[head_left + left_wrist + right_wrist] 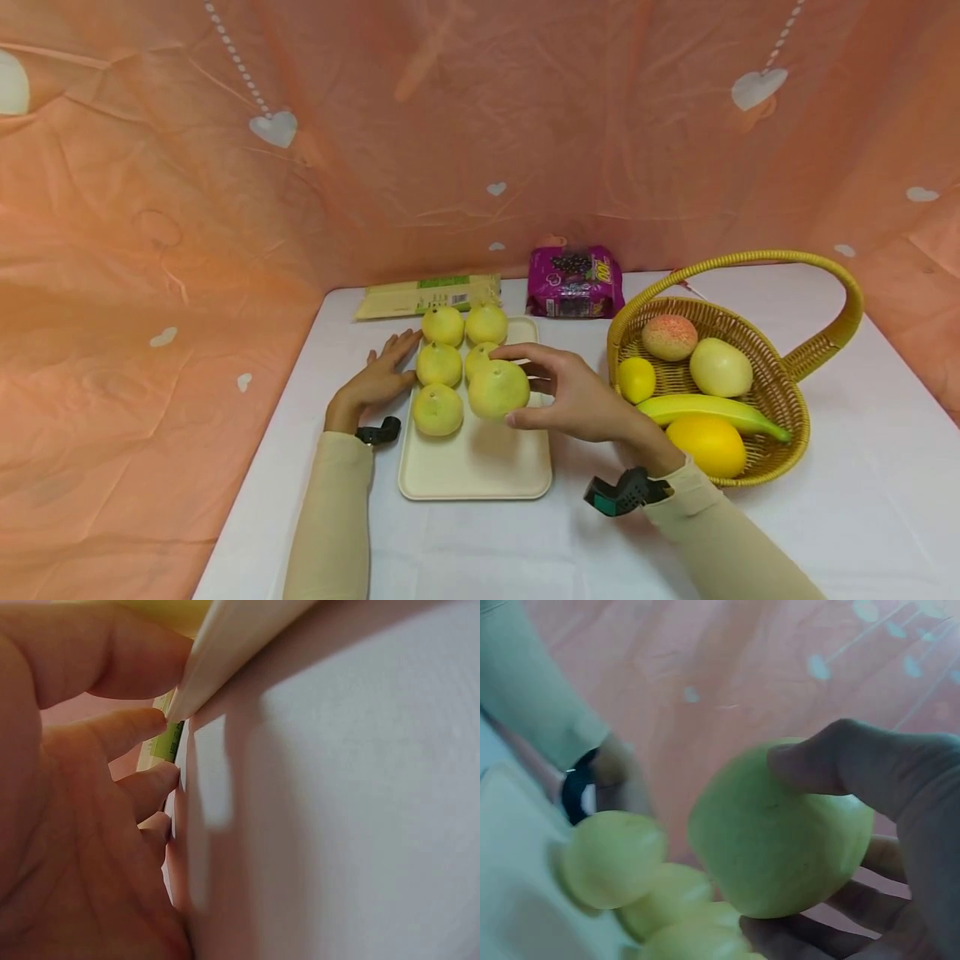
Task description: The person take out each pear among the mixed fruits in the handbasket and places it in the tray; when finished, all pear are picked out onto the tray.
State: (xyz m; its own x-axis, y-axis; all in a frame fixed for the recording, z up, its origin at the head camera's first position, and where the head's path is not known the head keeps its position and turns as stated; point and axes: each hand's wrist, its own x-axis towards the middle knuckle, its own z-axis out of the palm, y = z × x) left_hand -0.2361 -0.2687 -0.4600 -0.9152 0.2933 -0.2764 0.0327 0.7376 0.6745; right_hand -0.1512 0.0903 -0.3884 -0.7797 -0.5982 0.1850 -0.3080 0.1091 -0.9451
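My right hand (581,396) holds a round yellow-green fruit (498,390) over the cream tray (476,475), thumb on one side and fingers on the other. In the right wrist view the same fruit (780,832) fills the middle. Several similar fruits (438,410) sit in two columns on the tray's far part; one is partly hidden behind the held fruit. Beside the tray's left edge, my left hand (378,375) lies with fingers extended. Its thumb (142,656) is right at the tray's rim in the left wrist view.
To the right, a wicker basket (798,408) with a tall handle holds a peach-like fruit (670,337), a lemon (637,380), a pale round fruit (720,367), a banana (705,408) and a yellow-orange fruit (707,446). A purple packet (574,283) and a flat yellowish packet (427,297) lie behind the tray.
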